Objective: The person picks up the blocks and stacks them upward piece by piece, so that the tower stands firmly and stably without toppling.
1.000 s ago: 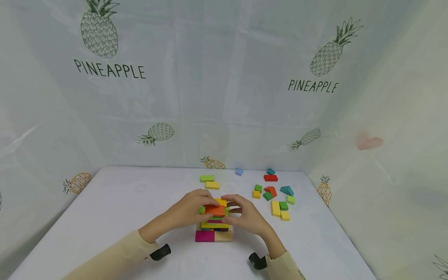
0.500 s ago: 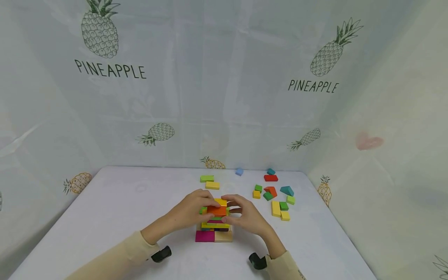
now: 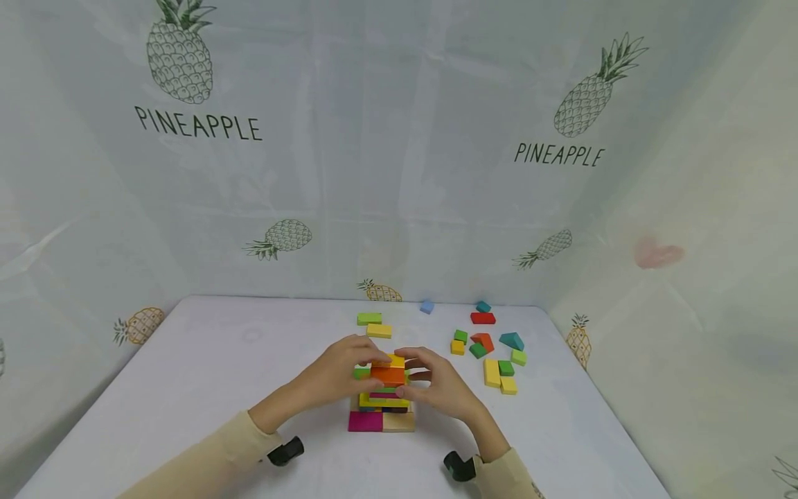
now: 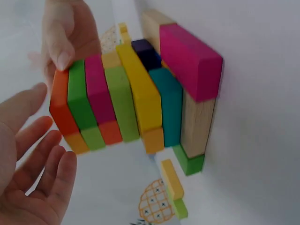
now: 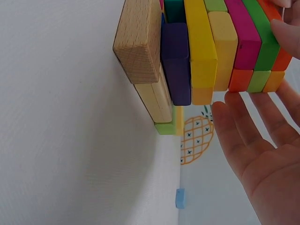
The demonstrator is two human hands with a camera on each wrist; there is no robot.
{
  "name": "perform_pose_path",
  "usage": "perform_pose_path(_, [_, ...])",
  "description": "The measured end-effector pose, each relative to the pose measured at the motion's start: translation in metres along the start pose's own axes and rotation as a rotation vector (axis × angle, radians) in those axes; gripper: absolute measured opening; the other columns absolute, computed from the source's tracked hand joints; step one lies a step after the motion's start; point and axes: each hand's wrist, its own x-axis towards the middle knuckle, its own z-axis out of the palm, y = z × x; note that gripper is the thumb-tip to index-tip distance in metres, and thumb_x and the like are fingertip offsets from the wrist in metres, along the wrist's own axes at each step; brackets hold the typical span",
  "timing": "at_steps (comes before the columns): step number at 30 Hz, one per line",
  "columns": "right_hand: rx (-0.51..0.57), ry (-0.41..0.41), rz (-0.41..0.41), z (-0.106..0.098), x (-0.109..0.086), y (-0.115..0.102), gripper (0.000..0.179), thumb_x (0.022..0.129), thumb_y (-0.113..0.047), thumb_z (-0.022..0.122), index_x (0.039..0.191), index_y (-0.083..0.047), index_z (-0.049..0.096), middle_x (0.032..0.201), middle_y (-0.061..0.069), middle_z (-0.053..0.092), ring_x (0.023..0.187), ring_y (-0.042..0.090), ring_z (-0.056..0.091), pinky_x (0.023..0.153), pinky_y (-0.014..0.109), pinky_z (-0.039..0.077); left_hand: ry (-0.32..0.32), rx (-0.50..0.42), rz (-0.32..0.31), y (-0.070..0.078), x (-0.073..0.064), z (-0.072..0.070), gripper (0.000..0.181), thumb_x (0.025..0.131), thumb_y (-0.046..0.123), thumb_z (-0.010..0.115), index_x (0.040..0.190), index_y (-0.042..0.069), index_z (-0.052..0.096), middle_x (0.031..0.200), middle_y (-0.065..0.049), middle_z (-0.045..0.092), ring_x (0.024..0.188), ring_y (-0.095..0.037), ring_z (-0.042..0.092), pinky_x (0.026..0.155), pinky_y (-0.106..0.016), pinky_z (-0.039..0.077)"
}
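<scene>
A layered tower of coloured wooden blocks [image 4: 140, 105] stands between the two hands, with a magenta block [image 3: 365, 421] and a plain wood block [image 3: 397, 421] at its base. An orange-red block [image 3: 388, 376] lies on the top layer beside a yellow-orange one [image 3: 397, 361]. My left hand [image 3: 339, 371] is at the tower's upper left; in the left wrist view its loosely bent fingers [image 4: 44, 161] stand apart from the blocks. My right hand [image 3: 439, 384] holds the upper right end, its thumb [image 5: 288, 37] on the front and its fingertips at the back. The back layers are partly hidden.
Loose blocks lie scattered at the right, among them a red one [image 3: 483, 318], a teal triangle [image 3: 512, 340] and a yellow one [image 3: 492, 373]. Behind the tower are a lime block [image 3: 369, 318] and a yellow block [image 3: 378, 330]. A pineapple-print sheet [image 3: 399, 173] hangs behind the table.
The orange-red top block has slid slightly right, more in line with the layers below. My left hand's fingers have come off it. My right hand has stayed in place.
</scene>
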Motion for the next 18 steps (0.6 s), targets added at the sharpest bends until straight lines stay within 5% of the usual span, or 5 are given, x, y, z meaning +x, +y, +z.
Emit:
perform_pose_path(4, [-0.006,0.004,0.008,0.0,0.0,-0.001,0.062,0.095,-0.024,0.083,0.15,-0.015,0.057,0.146,0.002,0.061,0.129,0.037,0.061,0.108,0.055,0.053,0.018,-0.042,-0.042,-0.021,0.006,-0.006,0.04,0.096,0.038,0.08,0.132,0.023,0.074,0.121,0.01,0.071,0.105,-0.013,0.063,0.086,-0.037,0.061])
perform_pose_path(9, [-0.006,0.003,0.016,0.0,0.0,-0.001,0.063,0.095,-0.024,0.083,0.151,-0.013,0.056,0.148,0.002,0.06,0.132,0.033,0.06,0.109,0.055,0.053,0.036,-0.039,-0.114,-0.064,0.016,-0.008,0.039,0.1,0.031,0.077,0.138,0.022,0.07,0.13,0.002,0.069,0.109,-0.018,0.066,0.091,-0.042,0.063])
perform_pose_path(18, [-0.003,-0.003,0.009,0.0,0.0,-0.001,0.063,0.095,-0.023,0.083,0.151,-0.011,0.056,0.146,0.002,0.061,0.129,0.033,0.061,0.109,0.055,0.053,-0.089,-0.087,-0.187,-0.122,0.028,0.005,0.046,0.102,0.021,0.073,0.147,0.013,0.064,0.144,-0.005,0.063,0.129,-0.034,0.061,0.102,-0.047,0.059])
